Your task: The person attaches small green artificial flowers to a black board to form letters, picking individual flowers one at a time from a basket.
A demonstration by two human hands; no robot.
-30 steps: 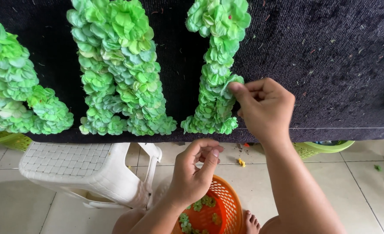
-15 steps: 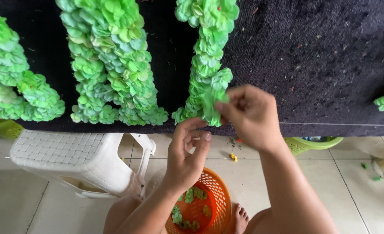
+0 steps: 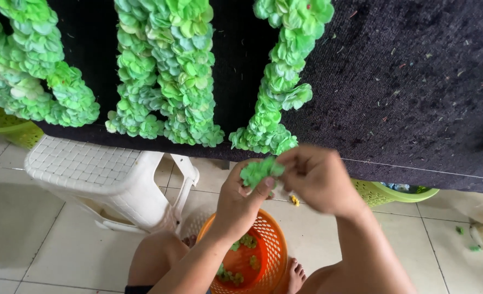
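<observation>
Both hands meet near centre: left hand and right hand pinching a green paper flower above the orange basket. Earlier the right hand reached the black board.

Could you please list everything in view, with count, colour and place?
black fabric panel: one, black, hanging across the top.
green flower strips: three, green, fixed on the panel's left half.
green flower piece: one, green, pinched between both hands.
orange basket: one, orange, on the floor below the hands, holding green pieces.
white stool: one, white, tipped on the floor at left.
green baskets: two, lime green, on the floor under the panel's edge.
left hand: grip closed on the flower piece.
right hand: grip also on the piece.
</observation>
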